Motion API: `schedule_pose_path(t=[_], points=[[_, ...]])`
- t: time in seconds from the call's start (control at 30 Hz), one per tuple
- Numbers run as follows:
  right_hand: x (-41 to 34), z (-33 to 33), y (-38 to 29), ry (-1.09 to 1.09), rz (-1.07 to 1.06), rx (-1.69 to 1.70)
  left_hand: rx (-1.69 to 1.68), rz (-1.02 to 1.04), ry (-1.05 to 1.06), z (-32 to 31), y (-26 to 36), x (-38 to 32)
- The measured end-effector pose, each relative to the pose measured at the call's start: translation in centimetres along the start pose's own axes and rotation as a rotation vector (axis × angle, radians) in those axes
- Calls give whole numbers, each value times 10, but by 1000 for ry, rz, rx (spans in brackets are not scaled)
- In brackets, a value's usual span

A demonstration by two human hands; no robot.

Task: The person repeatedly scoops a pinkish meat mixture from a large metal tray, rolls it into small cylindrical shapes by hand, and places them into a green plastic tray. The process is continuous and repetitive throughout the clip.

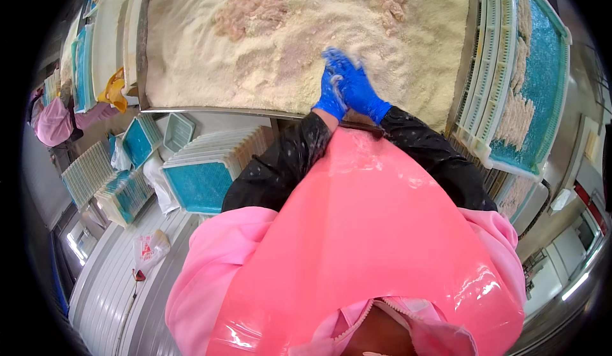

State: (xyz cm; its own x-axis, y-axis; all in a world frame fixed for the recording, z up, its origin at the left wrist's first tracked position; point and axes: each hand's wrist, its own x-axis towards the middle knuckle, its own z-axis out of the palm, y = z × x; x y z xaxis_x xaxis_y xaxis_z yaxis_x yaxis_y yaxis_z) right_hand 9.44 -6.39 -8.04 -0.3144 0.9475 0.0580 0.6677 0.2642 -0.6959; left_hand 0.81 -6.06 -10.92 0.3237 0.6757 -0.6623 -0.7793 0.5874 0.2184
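My left hand (330, 90) and my right hand (356, 86), both in blue gloves, are pressed together over the near side of a metal-edged tray (215, 112). The fingertips are blurred. A small pale bit shows between the hands near the thumbs; whether they enclose a piece of meat cannot be made out. Pale yellow breadcrumbs (296, 64) fill the tray in an uneven layer. A pile of raw pinkish meat pieces (256, 9) lies partly coated at the far left of the crumbs. Another, smaller meat pile (389, 4) sits at the far right.
At right stands a stack of plastic trays, its blue-lined top tray (540, 88) holding rows of crumbed strips (514, 121). More blue trays (198, 186) stand on edge at lower left. A yellow cloth or glove (114, 90) hangs by the left edge. A person in pink (55, 121) is farther left.
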Motion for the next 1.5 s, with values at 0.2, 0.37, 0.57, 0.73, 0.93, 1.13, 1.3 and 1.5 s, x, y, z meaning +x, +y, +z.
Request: schedule_pose_path(t=[0.2, 0.37, 0.57, 0.73, 0.93, 1.13, 1.3, 1.5], points=[[12, -25, 8, 8, 97, -292, 136, -231, -162, 36, 21, -17], [3, -10, 1, 159, 16, -158, -198, -406, -536, 28, 19, -13], [-28, -41, 8, 65, 461, -28, -34, -416, -235, 36, 31, -47], [-42, -39, -9, 155, 666, 436, 177, -427, -85, 42, 32, -60], [-70, -112, -13, 142, 727, 1381, 416, -461, -87, 38, 30, -68], [-107, -311, -29, 419, 737, 952, 691, -348, -103, -7, 21, -16], [-95, -440, 56, 742, 603, 593, 674, -335, 41, 6, 17, 3], [-41, -495, 229, 537, 585, -78, 696, -269, 162, 17, 17, 2]])
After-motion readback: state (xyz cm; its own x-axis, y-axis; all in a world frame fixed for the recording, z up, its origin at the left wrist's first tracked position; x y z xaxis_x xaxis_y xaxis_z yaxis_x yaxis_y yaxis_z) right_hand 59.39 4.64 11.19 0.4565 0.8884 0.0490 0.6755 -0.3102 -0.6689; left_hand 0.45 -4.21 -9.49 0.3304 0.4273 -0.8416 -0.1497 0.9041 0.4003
